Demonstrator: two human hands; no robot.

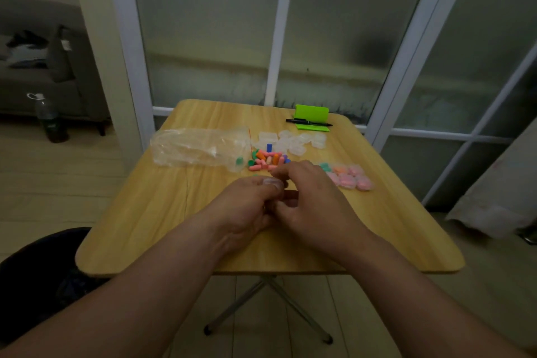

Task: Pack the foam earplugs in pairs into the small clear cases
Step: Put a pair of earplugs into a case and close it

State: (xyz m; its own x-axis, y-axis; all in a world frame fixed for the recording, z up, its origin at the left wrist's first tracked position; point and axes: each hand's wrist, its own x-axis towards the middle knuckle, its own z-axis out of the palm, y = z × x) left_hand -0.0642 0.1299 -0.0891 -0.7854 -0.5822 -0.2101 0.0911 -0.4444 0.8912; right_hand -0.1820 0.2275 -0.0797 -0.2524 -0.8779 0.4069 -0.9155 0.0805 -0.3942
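Both hands meet over the middle of the worktop (139, 218), the left hand (247, 206) and the right hand (311, 197) touching, with their fingers curled in toward each other. Whatever sits between the fingertips is blurred and hidden, so it cannot be told whether they pinch an earplug, a case or nothing.

Just beyond the fingertips lies a loose heap of foam earplugs (267, 160) in pink, orange, green, blue and purple, close to the right hand's knuckles but apart from them. Farther out, past that heap, a cluster of empty clear cases (293, 144) lies scattered. Beside the right hand, on its outer side and a little ahead, stand the filled cases (350, 179), grouped tightly; pink, orange and green earplugs show through their lids.

Ahead of the left hand and off to its outer side, a crumpled clear plastic bag (197, 151) lies on its side, mouth toward the heap, with one green earplug (239, 160) inside near the opening. Well beyond the right hand, at the far edge, a bright green stand (312, 112) carries a black pen (308, 122).
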